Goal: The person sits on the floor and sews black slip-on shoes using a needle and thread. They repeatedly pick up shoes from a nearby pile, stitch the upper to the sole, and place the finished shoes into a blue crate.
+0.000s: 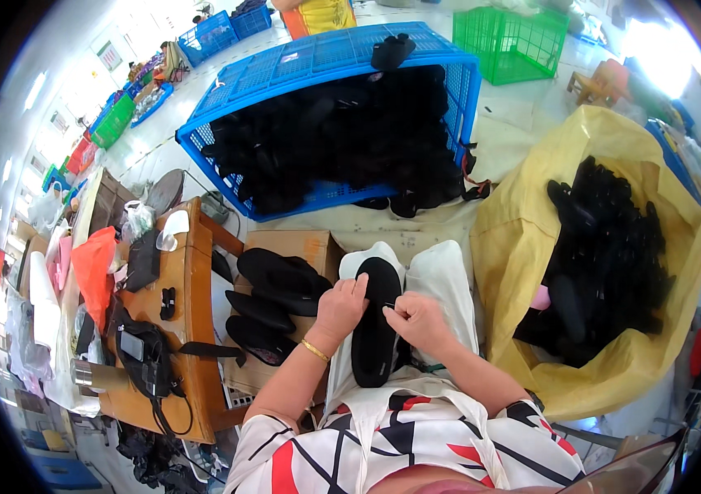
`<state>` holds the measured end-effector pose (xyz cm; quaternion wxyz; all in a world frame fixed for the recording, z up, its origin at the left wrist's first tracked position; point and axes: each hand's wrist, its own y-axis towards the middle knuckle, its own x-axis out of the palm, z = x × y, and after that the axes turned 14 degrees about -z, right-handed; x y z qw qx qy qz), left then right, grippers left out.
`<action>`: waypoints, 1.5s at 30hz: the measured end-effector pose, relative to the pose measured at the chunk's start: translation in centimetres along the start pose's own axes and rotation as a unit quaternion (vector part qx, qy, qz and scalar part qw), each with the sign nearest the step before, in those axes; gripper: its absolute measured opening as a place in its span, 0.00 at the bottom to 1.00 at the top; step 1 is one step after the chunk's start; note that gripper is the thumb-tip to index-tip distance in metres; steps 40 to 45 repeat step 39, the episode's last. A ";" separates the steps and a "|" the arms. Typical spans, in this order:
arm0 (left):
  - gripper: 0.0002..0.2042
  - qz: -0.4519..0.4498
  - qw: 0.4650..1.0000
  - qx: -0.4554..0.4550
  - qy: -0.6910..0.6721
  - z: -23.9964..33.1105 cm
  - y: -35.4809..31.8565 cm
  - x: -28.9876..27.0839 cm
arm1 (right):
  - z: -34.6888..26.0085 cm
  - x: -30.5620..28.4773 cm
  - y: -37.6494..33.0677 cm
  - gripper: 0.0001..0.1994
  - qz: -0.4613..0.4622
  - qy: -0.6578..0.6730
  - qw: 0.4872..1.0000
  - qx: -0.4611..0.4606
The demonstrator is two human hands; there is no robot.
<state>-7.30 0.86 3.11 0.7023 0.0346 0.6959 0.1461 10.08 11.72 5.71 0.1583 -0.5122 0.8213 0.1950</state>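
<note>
Both your hands are gripping one black oval fabric insole [373,323] lying on your white-aproned lap: left hand [339,308] pinching its edge, right hand [418,319] pinching at its side, beside a stack of black insoles [272,300].

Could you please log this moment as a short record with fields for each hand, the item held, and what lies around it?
left hand: grips the left edge of the black insole
right hand: pinches the insole's right edge
insole: lies lengthwise on the lap
left side: black insoles stacked on a cardboard box
right side: yellow sack full of black pieces
ahead: blue crate tipped on its side, holding black pieces
</note>
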 end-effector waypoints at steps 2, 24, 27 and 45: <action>0.27 0.008 0.999 0.029 0.017 -1.0 0.2 0.4 | -0.2 0.2 0.7 0.17 0.041 -0.026 0.998 -0.042; 0.24 -0.207 0.936 0.039 -0.283 4.4 -0.9 0.0 | -0.9 -4.5 -9.6 0.07 -0.015 -0.016 0.994 0.105; 0.19 -0.201 0.921 0.005 -0.334 4.4 -0.6 -2.4 | -0.7 -5.5 -9.5 0.06 0.011 0.058 0.990 0.127; 0.17 -0.282 0.829 -0.121 -0.467 5.9 -1.2 -0.3 | -6.2 -5.7 -6.6 0.04 -0.303 0.262 0.913 0.082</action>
